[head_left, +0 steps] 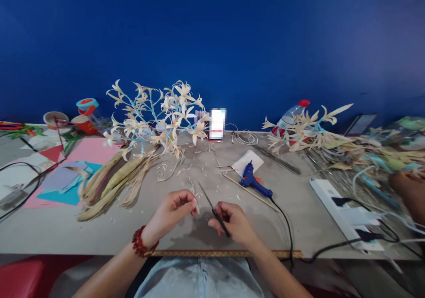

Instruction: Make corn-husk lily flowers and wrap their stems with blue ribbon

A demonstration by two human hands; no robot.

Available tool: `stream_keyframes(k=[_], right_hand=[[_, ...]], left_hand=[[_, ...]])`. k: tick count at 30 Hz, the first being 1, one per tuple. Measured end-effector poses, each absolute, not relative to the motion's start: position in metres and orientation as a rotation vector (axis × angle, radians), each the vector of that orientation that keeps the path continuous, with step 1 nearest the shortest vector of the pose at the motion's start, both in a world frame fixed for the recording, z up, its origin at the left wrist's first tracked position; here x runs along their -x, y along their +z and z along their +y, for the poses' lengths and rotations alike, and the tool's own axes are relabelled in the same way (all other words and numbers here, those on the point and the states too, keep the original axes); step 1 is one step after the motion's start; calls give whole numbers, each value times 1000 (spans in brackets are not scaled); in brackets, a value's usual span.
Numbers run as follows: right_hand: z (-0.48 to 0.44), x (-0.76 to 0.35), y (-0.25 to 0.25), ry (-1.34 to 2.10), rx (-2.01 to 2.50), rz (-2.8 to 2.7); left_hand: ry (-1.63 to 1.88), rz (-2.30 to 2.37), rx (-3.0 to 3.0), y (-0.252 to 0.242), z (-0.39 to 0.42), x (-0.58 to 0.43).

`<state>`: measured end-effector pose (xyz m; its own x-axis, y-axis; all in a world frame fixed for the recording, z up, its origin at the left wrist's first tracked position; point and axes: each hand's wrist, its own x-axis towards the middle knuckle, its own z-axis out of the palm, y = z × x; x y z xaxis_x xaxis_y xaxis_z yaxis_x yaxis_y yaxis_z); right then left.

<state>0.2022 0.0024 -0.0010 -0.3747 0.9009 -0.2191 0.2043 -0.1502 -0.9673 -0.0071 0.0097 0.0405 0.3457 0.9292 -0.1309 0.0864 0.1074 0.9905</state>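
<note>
My left hand, with a red bead bracelet at the wrist, pinches a small pale strip of husk between thumb and fingertips. In my right hand are dark scissors, seen nearly edge-on, their long thin blades pointing up and left. The blades lie just right of the husk strip, and I cannot tell whether they touch it. Small pale scraps are scattered on the table beyond both hands. Dried corn husks lie in a bundle to the left.
Husk flowers on blue stems stand behind. A blue glue gun and a thin stick lie right of centre. A power strip with cables, a co-worker's hand and wires are at right; coloured paper is left.
</note>
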Motion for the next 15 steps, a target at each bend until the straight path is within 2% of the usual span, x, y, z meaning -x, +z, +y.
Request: stream_keyframes(k=[6, 15], right_hand=[[14, -184, 18, 1473, 1090, -1420], [18, -182, 18, 1207, 1148, -1779]], left_hand=[[637, 1153, -1694, 42, 10, 0], [578, 1214, -1921, 41, 10, -1]])
